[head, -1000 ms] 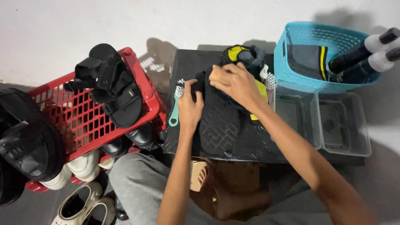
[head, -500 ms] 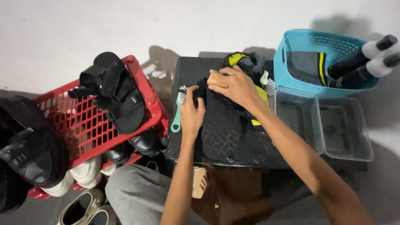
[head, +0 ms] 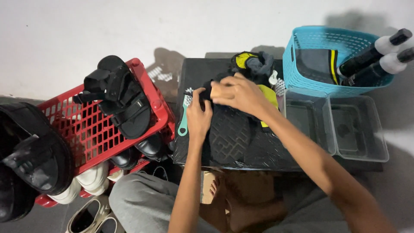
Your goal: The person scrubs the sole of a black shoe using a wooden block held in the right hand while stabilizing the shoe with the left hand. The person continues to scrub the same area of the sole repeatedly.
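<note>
Two hands meet over a black shoe (head: 230, 133) lying sole-up on a black worktop (head: 276, 151), its patterned tread facing the camera. The left hand (head: 199, 117) rests on the near edge of the shoe, fingers curled down over its side and pressing on it. The right hand (head: 239, 92) lies across the shoe's far end, fingers bent and closed around dark material there; exactly what the fingertips pinch cannot be told. A teal-handled brush (head: 184, 114) lies on the worktop just beside the left hand, bristles pointing away from the person. A yellow cloth (head: 271, 97) shows under the right wrist, and a bundle of grey and yellow fabric (head: 254, 62) sits at the worktop's far edge. To the right, a clear plastic container (head: 336, 127) with two compartments stands on the worktop, and beyond it a light blue basket (head: 321, 41) holds a folded dark cloth and two dark bottles (head: 373, 60) with white caps. To the left, a red plastic rack (head: 92, 129) carries a pair of black strapped sandals (head: 120, 97), with black shoes (head: 151, 146) and white shoes (head: 84, 183) beneath it. A large black shoe (head: 30, 155) fills the left edge. The person's grey trousers (head: 142, 203) show below.
</note>
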